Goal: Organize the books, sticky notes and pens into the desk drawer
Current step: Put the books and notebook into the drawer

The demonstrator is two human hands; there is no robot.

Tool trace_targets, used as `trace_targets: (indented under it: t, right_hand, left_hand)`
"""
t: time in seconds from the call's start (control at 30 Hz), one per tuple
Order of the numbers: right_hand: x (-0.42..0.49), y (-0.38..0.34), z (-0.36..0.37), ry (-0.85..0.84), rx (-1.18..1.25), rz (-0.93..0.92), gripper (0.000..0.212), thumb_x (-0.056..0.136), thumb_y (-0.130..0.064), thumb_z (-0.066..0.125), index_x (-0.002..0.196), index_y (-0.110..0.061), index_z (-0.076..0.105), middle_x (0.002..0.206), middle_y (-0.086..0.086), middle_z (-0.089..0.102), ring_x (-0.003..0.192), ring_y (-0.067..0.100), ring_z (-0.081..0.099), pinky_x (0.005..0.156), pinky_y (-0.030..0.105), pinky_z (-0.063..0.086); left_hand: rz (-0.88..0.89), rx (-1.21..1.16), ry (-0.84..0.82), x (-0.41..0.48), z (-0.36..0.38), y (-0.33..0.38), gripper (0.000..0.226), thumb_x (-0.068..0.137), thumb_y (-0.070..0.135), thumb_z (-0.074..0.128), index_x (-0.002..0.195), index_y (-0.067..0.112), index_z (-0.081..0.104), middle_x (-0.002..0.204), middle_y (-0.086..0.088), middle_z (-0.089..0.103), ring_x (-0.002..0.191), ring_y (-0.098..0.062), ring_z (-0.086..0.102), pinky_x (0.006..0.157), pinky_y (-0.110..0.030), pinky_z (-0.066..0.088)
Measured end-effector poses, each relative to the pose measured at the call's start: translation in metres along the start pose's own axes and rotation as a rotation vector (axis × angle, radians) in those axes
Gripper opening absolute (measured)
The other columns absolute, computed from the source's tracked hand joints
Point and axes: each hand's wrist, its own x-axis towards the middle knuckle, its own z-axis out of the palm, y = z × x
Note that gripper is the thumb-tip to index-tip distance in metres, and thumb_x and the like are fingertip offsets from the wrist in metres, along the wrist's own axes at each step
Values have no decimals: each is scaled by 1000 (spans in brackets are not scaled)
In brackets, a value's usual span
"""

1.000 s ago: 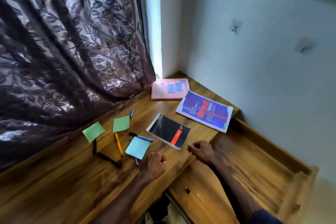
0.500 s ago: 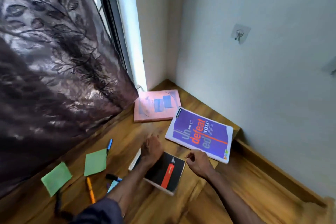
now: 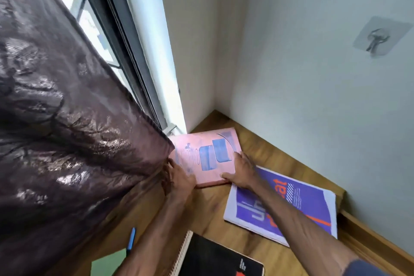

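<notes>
Left: curtain [image 3: 67,141] drapes onto the bench [image 3: 210,206], touching the pink book [image 3: 201,157] at its left edge.
Upper centre: wall [image 3: 313,96] corner and window frame [image 3: 125,51] close in just behind the pink book.
Centre: bare bench strip between pink book, purple book [image 3: 302,204] and black notebook [image 3: 212,257], crossed by both forearms [image 3: 291,215].
Right: purple book lies almost to the bench's edge.
Bottom left: blue pen [image 3: 131,238], green sticky note [image 3: 107,264] beside the curtain hem.

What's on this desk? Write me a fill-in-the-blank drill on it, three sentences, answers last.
The left hand and right hand both grip the pink book, whose left end lies by the dark ____.
The purple book carries big cover lettering in white and ____.
The pen beside the green sticky note is ____.
Missing words: curtain; orange; blue.
</notes>
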Motion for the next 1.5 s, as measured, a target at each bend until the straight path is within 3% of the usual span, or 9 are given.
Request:
trace_targets:
  t: [0.13,0.3,0.4,0.5,0.7,0.9,1.03,1.2,1.5]
  right_hand:
    - [7,-3,19,28,-151,-7,91,79,-62,68,145,-11,32,153,21,24,145,39,25,119,45,24]
    - [8,4,14,43,37,0,107,70,-75,68,151,-15,31,154,12,28,142,32,31,118,40,30]
    - [6,6,-3,7,223,23,108,65,-80,67,150,-20,35,153,5,37,140,25,38,115,38,36]
    - [-3,6,-18,13,412,12,99,63,-80,69,143,-25,47,146,0,49,134,20,48,111,35,40]
    - [-47,-4,-41,212,637,-13,89,76,-54,80,147,-13,43,151,6,46,136,21,46,112,34,38]
    - [-116,32,-47,89,984,-16,116,61,-64,84,153,-16,32,151,0,43,131,13,51,106,35,48]
    - [-170,79,-53,89,1186,42,126,50,-69,86,152,-17,33,142,-8,43,133,11,47,103,30,46]
    - [-253,160,-69,273,1347,175,49,73,-41,87,111,-18,66,108,5,74,89,12,73,78,26,60]
    - [-394,281,-27,292,1737,362,45,90,-20,70,133,-15,58,118,12,73,110,29,68,99,49,53]
  left_hand:
    - [-136,-115,-82,20,-10,2,102,79,41,77,153,-3,22,152,-23,37,141,-36,38,110,-44,36]
    - [-240,-673,-145,34,-33,2,62,81,27,77,135,5,55,135,-10,61,120,-28,60,105,-42,48]
    - [-107,-794,-63,12,-53,30,25,76,33,70,95,17,70,99,4,72,95,-21,68,88,-43,57]
    - [143,-615,170,-20,-78,63,34,87,38,65,68,11,57,66,2,59,64,-22,59,58,-33,45]
    - [604,-230,480,-105,-113,97,15,97,27,62,94,13,64,85,1,51,66,-15,46,53,-23,27]
    - [851,-233,510,-181,-111,91,22,97,18,67,117,10,72,91,-4,55,75,-16,52,59,-29,44]
    - [823,-510,326,-230,-114,97,12,95,16,67,96,7,74,84,1,55,73,-13,54,64,-36,48]
    - [468,-1010,-236,-283,-109,112,26,100,23,62,118,6,70,104,-12,76,93,-33,74,76,-50,62]
    - [418,-703,-532,-336,-16,128,38,88,42,67,115,15,69,109,-8,75,101,-30,72,86,-56,59]
